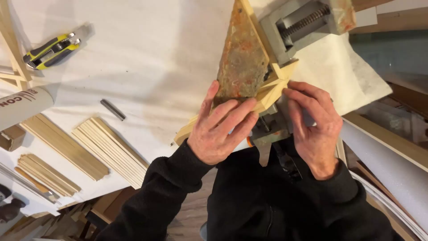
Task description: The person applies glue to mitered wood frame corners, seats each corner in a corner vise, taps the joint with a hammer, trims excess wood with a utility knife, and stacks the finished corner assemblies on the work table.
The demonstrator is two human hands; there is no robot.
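Note:
A grey metal corner clamp (285,31) with a threaded screw holds pale wooden frame strips (274,87) at a mitred corner. A rusty, mottled triangular plate (243,58) lies over the strips. My left hand (220,129) rests flat on the lower strip and the plate's bottom edge, fingers spread, with a white tube with an orange tip partly hidden beneath it. My right hand (314,125) curls around the clamp's near part beside the corner, thumb and fingertips against the wood.
The white bench top (147,53) carries a yellow and black utility knife (51,51), a small dark metal bar (113,110), stacks of thin wooden strips (109,149), and a white cartridge tube (22,105) at left. A white foam roll (392,169) lies at right.

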